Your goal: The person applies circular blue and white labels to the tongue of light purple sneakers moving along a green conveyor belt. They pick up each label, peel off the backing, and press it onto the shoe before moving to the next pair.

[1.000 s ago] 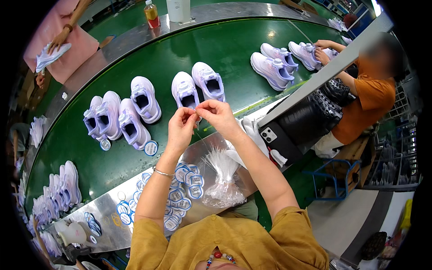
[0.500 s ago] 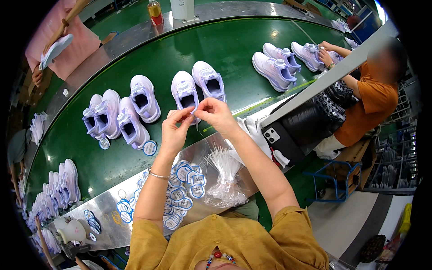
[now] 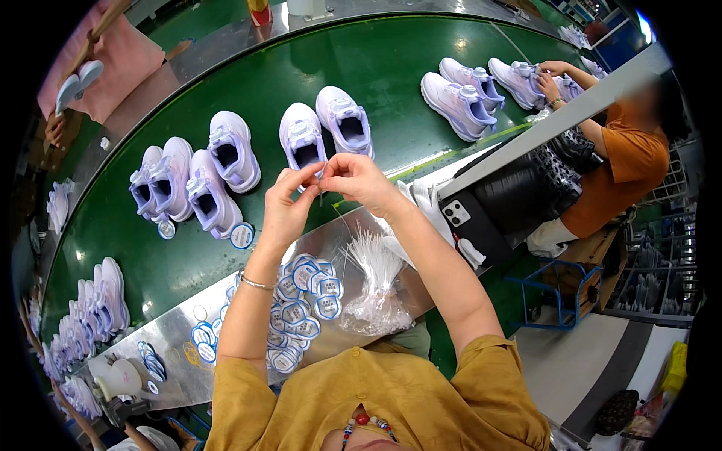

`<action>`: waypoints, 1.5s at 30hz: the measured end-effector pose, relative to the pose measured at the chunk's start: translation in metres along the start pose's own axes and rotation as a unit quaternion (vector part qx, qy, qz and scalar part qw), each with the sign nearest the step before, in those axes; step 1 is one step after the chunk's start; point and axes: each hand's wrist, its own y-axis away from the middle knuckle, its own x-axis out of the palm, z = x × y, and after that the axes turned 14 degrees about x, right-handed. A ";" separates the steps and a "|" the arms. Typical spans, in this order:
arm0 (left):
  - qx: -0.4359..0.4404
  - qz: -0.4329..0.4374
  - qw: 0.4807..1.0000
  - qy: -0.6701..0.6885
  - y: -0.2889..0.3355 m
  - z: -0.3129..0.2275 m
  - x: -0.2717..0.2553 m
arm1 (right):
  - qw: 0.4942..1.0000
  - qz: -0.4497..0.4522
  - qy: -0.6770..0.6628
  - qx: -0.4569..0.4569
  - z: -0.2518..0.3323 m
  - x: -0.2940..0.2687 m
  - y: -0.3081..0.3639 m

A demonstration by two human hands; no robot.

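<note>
Fingertips of the bare left hand and the bare right hand drawn together, thumbs and forefingers pinching a small, pale, thin piece where both sets of tips meet. Cannot tell its exact shape at this size. Below the left fingers, near the wrist, a plain silver-coloured metal bracelet.

Just beyond the fingertips, a pair of white-and-lilac sports shoes with dark insides, side by side on a smooth, shiny green work surface, toes pointing away. To the left of the fingers, four more white-and-lilac shoes in a loose group, with two round, white, blue-rimmed tags lying near the heels.

Below the fingers, toward the body, a silver metal ledge, bearing a fanned bundle of thin white plastic strands gathered in clear plastic. Left of that bundle, partly hidden behind the left forearm, a spread heap of round, blue-rimmed white tags.

Right of the fingers, past the right forearm, a black phone with a white camera block. Well apart, to the upper right of the fingers, a co-worker in an orange short-sleeved shirt, hands at another white-and-lilac shoe.
</note>
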 end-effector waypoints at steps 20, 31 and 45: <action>0.116 0.119 0.971 -0.172 0.092 -0.065 0.067 | 0.832 -0.200 0.512 -0.066 -0.059 -0.014 -0.005; 0.128 0.131 0.962 -0.201 0.115 -0.071 0.101 | 0.941 -0.184 -0.103 -0.265 0.021 -0.007 0.106; 0.005 0.121 0.950 -0.288 0.143 -0.086 0.032 | 0.964 -0.122 0.234 0.007 -0.064 0.031 0.153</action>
